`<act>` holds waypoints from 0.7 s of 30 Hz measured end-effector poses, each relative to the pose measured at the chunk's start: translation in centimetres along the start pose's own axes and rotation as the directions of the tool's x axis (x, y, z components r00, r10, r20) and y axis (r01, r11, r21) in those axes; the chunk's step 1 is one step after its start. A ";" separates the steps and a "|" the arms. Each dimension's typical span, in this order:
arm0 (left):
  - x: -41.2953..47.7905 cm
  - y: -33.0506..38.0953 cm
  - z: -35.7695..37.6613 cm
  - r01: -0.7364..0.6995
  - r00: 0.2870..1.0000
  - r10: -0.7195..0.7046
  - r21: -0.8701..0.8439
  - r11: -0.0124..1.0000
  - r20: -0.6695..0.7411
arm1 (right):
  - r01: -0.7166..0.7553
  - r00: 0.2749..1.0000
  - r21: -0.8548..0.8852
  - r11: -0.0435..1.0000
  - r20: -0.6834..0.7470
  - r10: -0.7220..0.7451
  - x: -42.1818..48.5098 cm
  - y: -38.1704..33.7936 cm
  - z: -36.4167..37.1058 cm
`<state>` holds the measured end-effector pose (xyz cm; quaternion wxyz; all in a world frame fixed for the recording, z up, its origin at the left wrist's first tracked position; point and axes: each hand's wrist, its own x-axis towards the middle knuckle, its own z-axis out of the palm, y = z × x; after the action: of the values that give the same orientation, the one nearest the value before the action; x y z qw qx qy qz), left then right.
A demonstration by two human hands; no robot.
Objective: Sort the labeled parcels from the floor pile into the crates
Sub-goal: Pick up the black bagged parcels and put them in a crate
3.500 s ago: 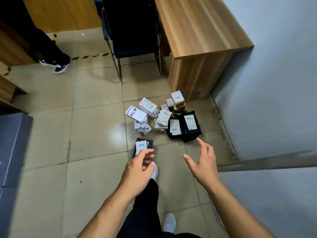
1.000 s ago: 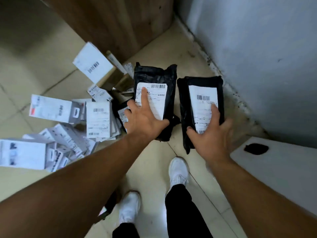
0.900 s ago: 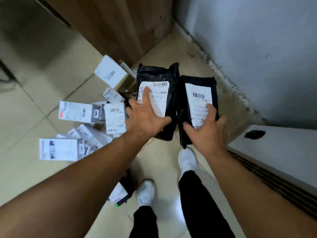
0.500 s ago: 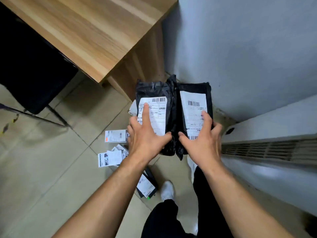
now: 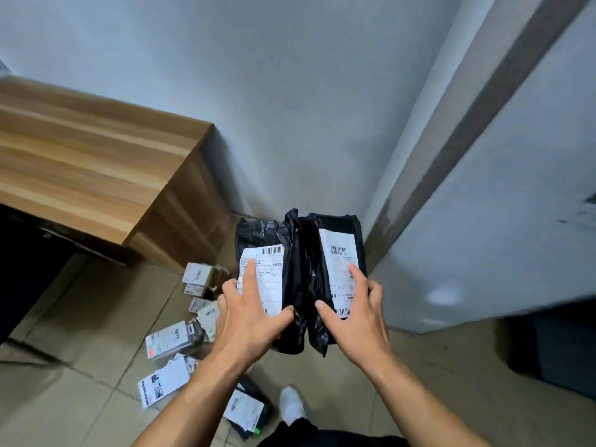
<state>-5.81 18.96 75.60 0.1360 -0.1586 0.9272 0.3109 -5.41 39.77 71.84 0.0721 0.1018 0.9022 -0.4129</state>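
Left parcel (image 5: 272,279), right parcel (image 5: 338,262) carried.
Left hand (image 5: 250,321), right hand (image 5: 356,317): fingers clamped on near ends; both seem soft, light, slippery.

One view only: head-worn wide-angle camera, pitched forward and down; pale grey painted wall (image 5: 290,91) close ahead, beige tiled floor (image 5: 64,408) below.

The left bag (image 5: 258,233) and right bag (image 5: 311,275) are black plastic film, crinkled and glossy. Their labels (image 5: 266,285) are smooth, matt white paper. The desk (image 5: 80,162) shows wood-grain laminate with a dull sheen. The floor (image 5: 80,301) is glossy beige tile. The wall (image 5: 290,91) is matt paint. The boxes (image 5: 171,337) look like white card.
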 end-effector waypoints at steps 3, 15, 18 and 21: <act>-3.0 2.0 2.5 -0.044 0.998 0.043 0.039 0.998 0.040 | -0.009 0.999 0.025 1.000 -0.046 0.010 -3.3 3.7 -2.4; -18.4 19.9 19.4 -0.447 0.884 0.418 0.115 0.887 0.209 | -0.164 0.860 0.083 0.983 -0.476 0.184 -17.7 23.5 -22.0; -22.4 24.7 23.9 -0.551 0.819 0.511 0.111 0.827 0.261 | -0.237 0.790 0.103 0.966 -0.559 0.253 -21.7 28.1 -27.0; -26.3 29.1 28.4 -0.646 0.738 0.595 0.080 0.759 0.318 | -0.305 0.710 0.130 0.944 -0.630 0.316 -25.8 32.0 -31.5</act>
<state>11.53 64.05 78.47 0.1646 0.2186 0.9232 0.2697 25.91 80.93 74.42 -0.1734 0.3873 0.8384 -0.3422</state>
